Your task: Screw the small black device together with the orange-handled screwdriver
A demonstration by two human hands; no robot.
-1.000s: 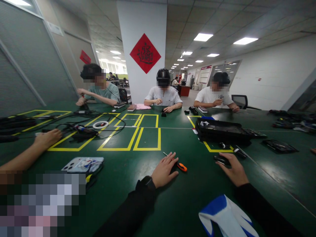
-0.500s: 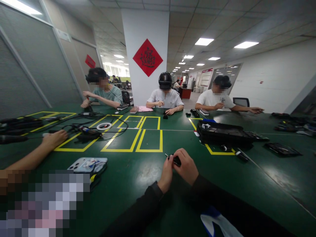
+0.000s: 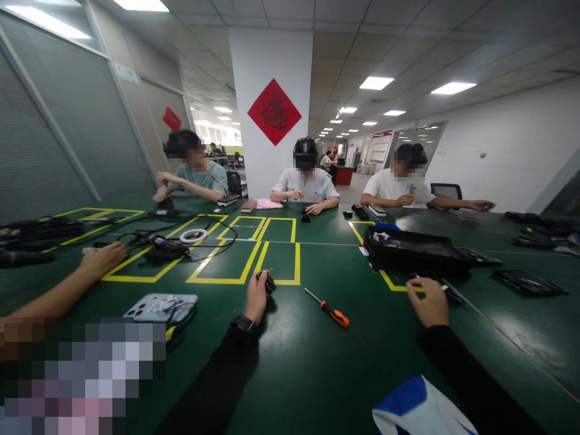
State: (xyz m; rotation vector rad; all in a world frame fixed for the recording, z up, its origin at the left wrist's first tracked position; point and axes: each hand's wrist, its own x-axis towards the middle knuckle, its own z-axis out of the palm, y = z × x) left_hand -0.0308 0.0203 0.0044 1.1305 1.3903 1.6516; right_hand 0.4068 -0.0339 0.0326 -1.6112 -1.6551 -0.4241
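Observation:
My left hand (image 3: 257,297), with a dark band at the wrist, is closed around a small black part (image 3: 269,283) and holds it above the table. Off to the right, my right hand (image 3: 428,301) reaches to the near side of a long black case. Its fingers are bent together at a small black-and-white item, mostly covered by the hand, so what they grip is unclear. Between my hands an orange-and-black screwdriver (image 3: 334,312) lies on the green table, its tip pointing away to the left.
The open black case (image 3: 410,249) stands beyond my right hand, near a flat black piece (image 3: 528,282). A phone (image 3: 161,307) lies at left, by a co-worker's hand (image 3: 104,257), cables and a white ring (image 3: 193,235). Several people sit across. A blue-and-white cloth (image 3: 417,405) is near my right arm.
My hands have separated: the left moved left with the black part, the right moved right to the case. The screwdriver now shows fully on the table. The view has tilted slightly up.

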